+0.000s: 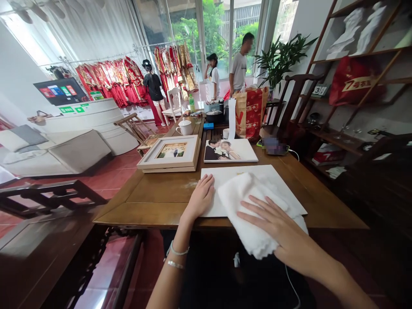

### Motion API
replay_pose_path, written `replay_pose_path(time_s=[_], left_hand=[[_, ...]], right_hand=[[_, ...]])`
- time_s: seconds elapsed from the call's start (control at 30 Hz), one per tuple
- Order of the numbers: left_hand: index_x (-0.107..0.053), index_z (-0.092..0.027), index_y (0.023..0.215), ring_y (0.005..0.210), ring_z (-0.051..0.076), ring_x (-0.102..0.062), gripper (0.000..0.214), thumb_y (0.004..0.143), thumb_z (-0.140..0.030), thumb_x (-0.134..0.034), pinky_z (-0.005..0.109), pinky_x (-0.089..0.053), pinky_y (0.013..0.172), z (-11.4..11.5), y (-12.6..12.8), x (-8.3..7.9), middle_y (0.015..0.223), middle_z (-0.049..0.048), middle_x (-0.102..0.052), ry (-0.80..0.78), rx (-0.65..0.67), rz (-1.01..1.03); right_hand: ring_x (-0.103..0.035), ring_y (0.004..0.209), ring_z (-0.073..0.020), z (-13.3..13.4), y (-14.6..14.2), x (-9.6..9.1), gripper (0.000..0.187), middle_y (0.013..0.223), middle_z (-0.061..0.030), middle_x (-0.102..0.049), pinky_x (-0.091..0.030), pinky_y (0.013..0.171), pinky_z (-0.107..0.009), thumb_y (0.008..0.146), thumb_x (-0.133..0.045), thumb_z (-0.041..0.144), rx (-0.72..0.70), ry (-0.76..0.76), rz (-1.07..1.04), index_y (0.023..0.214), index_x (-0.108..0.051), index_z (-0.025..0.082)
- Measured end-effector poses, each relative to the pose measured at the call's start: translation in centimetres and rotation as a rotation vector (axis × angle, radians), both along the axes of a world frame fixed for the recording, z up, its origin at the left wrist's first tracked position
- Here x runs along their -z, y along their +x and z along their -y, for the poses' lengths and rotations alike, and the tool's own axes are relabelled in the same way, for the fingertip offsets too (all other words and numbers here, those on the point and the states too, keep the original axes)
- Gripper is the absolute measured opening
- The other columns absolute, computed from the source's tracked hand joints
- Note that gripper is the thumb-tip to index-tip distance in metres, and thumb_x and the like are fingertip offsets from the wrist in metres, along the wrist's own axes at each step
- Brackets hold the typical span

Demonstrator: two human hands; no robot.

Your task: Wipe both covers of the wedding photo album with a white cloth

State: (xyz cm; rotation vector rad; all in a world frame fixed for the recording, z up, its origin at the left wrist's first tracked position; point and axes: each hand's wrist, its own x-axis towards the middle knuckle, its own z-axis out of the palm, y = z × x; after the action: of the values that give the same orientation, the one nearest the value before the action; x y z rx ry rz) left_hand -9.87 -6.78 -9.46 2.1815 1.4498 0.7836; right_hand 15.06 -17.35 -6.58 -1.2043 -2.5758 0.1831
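Observation:
A flat white panel (220,210), its face mostly bare, lies near the front edge of the wooden table. My left hand (202,195) rests on the panel's left side with fingers stretched out, holding nothing. Over the panel's right part is a fluffy white cloth (240,195), which hangs past the table's front edge. Flat on top of that cloth lies my right hand (270,219), fingers spread; its thumb cannot be made out. Just behind the panel is a photo print (230,150) of a couple, and to its left sit stacked picture frames (170,152).
On the wooden table (154,195) stand a white lidded cup (184,127), a paper bag (252,111) and a phone-like device (273,146) with a cable. A dark chair (48,201) is at the left, shelves (337,141) at the right. Several people are near the window.

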Motion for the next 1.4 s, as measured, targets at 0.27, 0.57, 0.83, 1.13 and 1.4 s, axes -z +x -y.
replay_pose_path(time_s=[0.27,0.57,0.83,1.13,1.4], left_hand=[[-0.049,-0.014,0.132,0.14,0.021,-0.031,0.044,0.092,-0.025,-0.033,0.042,-0.023,0.117,0.1,-0.4,0.0,0.148,0.0112,-0.038,0.021,-0.034,0.043],[-0.051,-0.016,0.131,0.139,0.02,-0.032,0.044,0.092,-0.023,-0.032,0.04,-0.023,0.117,-0.1,-0.4,-0.1,0.147,0.009,-0.041,0.006,-0.03,0.063],[-0.05,-0.011,0.132,0.14,0.02,-0.031,0.045,0.092,-0.024,-0.033,0.038,-0.025,0.116,0.3,-0.4,-0.6,0.147,0.0116,-0.04,-0.019,-0.036,0.046],[-0.052,-0.015,0.13,0.14,0.019,-0.032,0.045,0.094,-0.031,-0.031,0.04,-0.024,0.117,0.3,-0.4,-0.4,0.147,0.0091,-0.041,-0.008,-0.055,0.081],[-0.054,-0.015,0.128,0.137,0.018,-0.036,0.052,0.097,-0.04,-0.021,0.039,-0.027,0.115,0.5,-0.4,-0.9,0.144,0.0088,-0.045,-0.046,-0.09,0.165]], right_hand=[[-0.035,0.134,-0.0226,-6.5,0.3,-0.4,0.078,0.142,-0.0029,-0.048,-0.025,0.111,-0.048,0.063,-0.042,0.002,0.25,0.013,-0.03,0.137,-0.047,0.026],[-0.026,0.137,-0.0327,-7.0,-6.9,0.0,0.069,0.142,-0.0115,-0.048,-0.013,0.112,-0.057,0.065,-0.047,0.002,0.281,0.143,0.077,0.133,-0.052,0.014],[-0.02,0.141,-0.0235,1.4,-5.2,-0.5,0.09,0.147,-0.0015,-0.042,-0.018,0.115,-0.052,0.052,-0.041,-0.002,0.062,0.057,0.047,0.138,-0.045,0.024],[-0.034,0.134,-0.0328,-1.3,-6.9,-1.0,0.073,0.138,-0.0121,-0.052,-0.025,0.111,-0.056,0.059,-0.046,0.002,0.326,0.138,0.12,0.13,-0.054,0.013],[-0.033,0.136,-0.0289,0.5,-11.3,-0.2,0.076,0.142,-0.0189,-0.044,-0.022,0.115,-0.046,0.057,-0.044,0.002,0.111,0.106,0.0,0.133,-0.048,0.0]])
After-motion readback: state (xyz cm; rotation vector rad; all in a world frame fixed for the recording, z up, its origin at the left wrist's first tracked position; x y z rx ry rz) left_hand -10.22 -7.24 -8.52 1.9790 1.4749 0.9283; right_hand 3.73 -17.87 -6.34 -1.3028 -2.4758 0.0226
